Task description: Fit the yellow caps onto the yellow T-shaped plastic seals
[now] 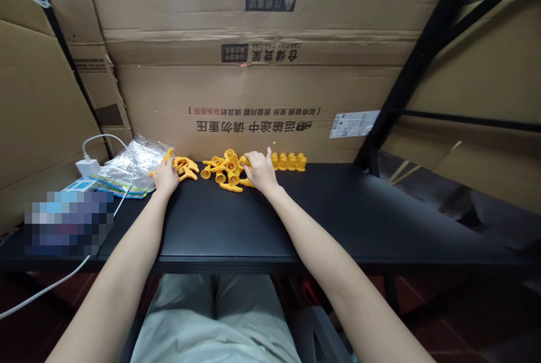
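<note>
My left hand point(165, 179) is at the back left of the black table, its fingers curled around a yellow curved plastic piece point(168, 154). Right beside it lies a small heap of similar yellow curved pieces point(189, 165). Farther right, my right hand point(262, 171) pinches a yellow plastic piece point(244, 160) between thumb and fingers, which partly hide its shape. Below and left of that hand is a loose pile of yellow bell-shaped cups point(220, 178) and curved pieces point(231, 187). Several yellow stepped cylinders point(291, 161) stand upright in a row just beyond my right hand.
Cardboard point(262, 87) walls off the back of the black table point(228, 233). To the left are clear plastic bags point(131, 163), a white charger point(88, 168) with a cable, and a blurred-out item point(70, 223). A black metal frame point(416, 64) rises on the right.
</note>
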A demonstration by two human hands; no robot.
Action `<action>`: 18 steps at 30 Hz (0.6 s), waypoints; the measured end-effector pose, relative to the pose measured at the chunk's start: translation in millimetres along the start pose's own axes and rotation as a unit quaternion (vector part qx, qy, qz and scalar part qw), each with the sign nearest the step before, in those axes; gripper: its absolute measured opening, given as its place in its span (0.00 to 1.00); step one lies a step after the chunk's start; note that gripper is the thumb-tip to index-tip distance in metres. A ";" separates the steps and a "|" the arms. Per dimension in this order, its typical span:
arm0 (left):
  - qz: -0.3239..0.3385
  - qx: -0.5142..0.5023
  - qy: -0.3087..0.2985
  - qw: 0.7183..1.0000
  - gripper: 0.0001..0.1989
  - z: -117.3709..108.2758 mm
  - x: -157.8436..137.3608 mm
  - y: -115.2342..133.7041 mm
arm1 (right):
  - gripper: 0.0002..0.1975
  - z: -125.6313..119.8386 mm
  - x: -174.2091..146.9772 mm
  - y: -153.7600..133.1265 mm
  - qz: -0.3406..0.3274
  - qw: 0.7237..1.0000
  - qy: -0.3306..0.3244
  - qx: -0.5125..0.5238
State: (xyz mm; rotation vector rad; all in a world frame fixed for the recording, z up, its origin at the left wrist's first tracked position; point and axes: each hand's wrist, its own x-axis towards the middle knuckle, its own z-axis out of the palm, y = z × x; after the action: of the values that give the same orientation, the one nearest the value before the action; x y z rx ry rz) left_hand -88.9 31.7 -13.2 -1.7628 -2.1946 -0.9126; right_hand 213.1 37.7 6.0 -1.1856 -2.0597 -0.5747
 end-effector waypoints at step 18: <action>0.015 -0.071 -0.087 0.994 0.22 17.1 7.2 -9.3 | 0.18 -1.4 -10.4 67.5 0.280 0.953 0.115 0.014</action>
State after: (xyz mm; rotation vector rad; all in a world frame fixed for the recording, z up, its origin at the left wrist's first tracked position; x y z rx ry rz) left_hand -95.6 46.3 -26.4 -2.0049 -2.2514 -0.9621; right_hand 276.1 63.7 1.8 -1.5254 -1.4377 -0.3810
